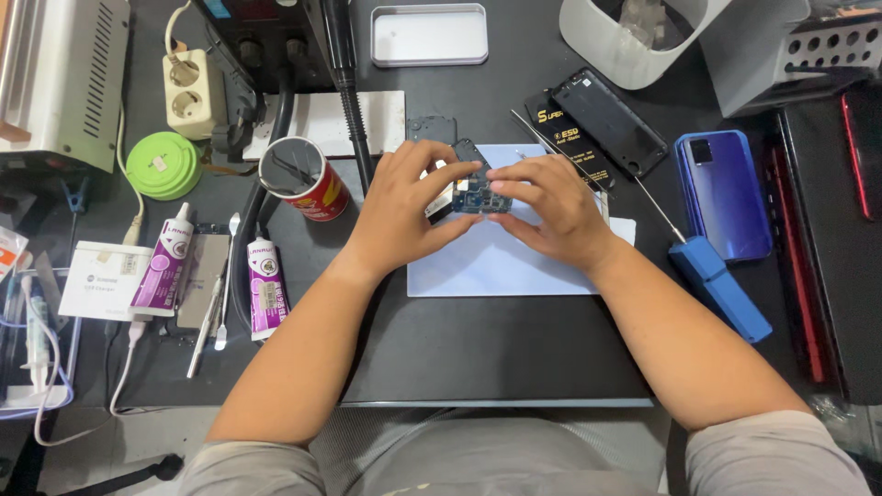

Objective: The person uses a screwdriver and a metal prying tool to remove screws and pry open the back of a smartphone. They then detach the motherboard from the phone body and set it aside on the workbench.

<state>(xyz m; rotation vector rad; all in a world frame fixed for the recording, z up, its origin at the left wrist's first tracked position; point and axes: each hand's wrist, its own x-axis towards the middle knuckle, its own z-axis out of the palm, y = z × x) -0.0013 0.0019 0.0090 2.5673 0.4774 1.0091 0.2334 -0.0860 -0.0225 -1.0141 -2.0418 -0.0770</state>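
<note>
1. The left hand (404, 207) has its fingers curled onto the left end of a small blue rectangular circuit board (480, 197), thumb below and fingertips on top, so it grips the board.
2. The right hand (551, 207) meets it from the other side, fingers closed lightly on the board's right end; both hands hold the one piece between them.
3. The circuit board lies with its long axis running left to right across the view, component side up, held just above the upper edge of a pale blue rectangular work mat (501, 262).
4. That mat lies on a black bench top (478, 349).
5. Just right of the hands lie a black phone back cover (611, 119), a glossy blue phone (726, 188) and a blue plastic block tool (721, 289).
6. To the left stand a red can of tools (303, 179), two purple-and-white glue tubes (265, 285), a green round tape reel (163, 165) and a cream power socket (191, 92).
7. A white shallow tray (429, 35) lies at the far edge of the bench.
</note>
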